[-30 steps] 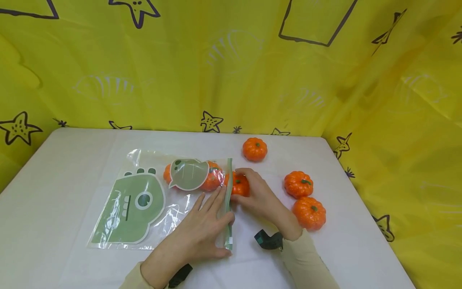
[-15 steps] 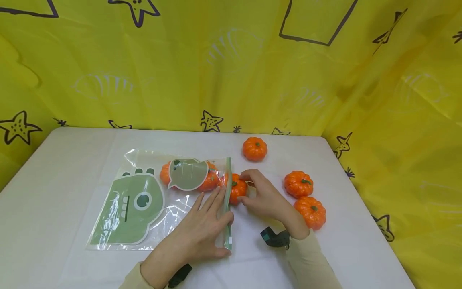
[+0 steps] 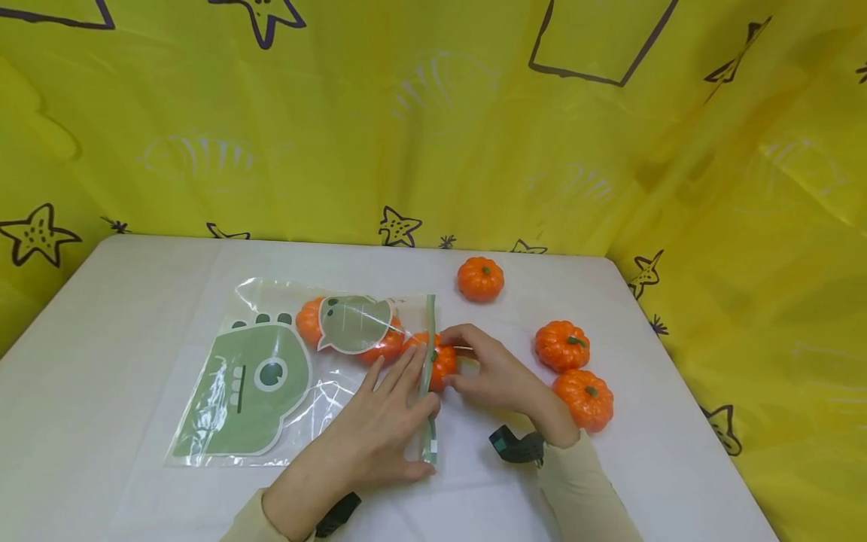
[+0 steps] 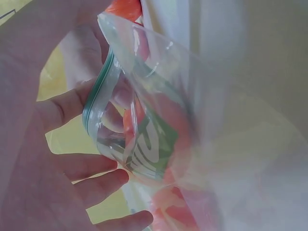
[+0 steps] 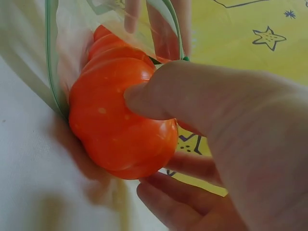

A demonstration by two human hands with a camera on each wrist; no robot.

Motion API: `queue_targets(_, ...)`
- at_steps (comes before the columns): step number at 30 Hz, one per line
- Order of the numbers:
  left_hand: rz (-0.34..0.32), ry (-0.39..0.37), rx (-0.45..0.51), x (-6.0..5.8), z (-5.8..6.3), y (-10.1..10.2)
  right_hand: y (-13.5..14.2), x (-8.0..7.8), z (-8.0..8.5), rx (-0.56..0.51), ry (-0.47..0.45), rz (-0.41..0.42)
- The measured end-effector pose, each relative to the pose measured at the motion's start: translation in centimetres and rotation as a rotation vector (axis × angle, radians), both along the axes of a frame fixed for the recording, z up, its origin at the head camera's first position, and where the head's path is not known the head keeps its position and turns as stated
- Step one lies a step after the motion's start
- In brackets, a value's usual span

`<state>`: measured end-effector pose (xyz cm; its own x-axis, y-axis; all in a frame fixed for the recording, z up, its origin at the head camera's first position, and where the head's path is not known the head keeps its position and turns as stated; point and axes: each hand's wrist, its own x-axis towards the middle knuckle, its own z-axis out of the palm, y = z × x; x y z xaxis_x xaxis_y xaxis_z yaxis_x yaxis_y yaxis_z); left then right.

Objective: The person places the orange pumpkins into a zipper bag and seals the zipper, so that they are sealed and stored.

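Observation:
A clear zip bag [image 3: 332,380] printed with green cartoon figures lies flat, its green-edged mouth toward the right. Two orange toy pumpkins [image 3: 308,324] show inside through the plastic. My left hand [image 3: 372,429] rests on the bag by its mouth, fingers spread and straight. In the left wrist view the zip edge [image 4: 96,94] stands lifted beside that hand. My right hand [image 3: 497,376] holds another toy pumpkin [image 5: 115,120] between thumb and fingers. This pumpkin is partly inside the bag's mouth, with the green strip crossing over it in the head view.
One toy pumpkin [image 3: 480,279] sits near the back of the white table [image 3: 135,316]. Two more pumpkins [image 3: 584,399] stand close together at the right, by the right forearm. A yellow printed curtain [image 3: 433,135] hangs behind and along the right side.
The right hand drew back a little, then pushed the pumpkin further left into the mouth. The pumpkins inside have shifted slightly left. The left hand has stayed in place.

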<state>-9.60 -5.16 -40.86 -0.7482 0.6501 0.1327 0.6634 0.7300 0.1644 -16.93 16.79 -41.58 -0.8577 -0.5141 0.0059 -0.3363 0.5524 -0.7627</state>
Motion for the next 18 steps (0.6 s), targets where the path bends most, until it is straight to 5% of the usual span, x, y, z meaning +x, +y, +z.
queue_targets(10,-0.011,0.011,0.040,-0.1,0.3,-0.1,0.2,0.0,0.0,0.023,0.168,0.027)
queue_targets(18,-0.035,0.039,-0.002,0.2,-0.1,0.3,-1.2,-0.2,-1.0,-0.033,0.187,-0.145)
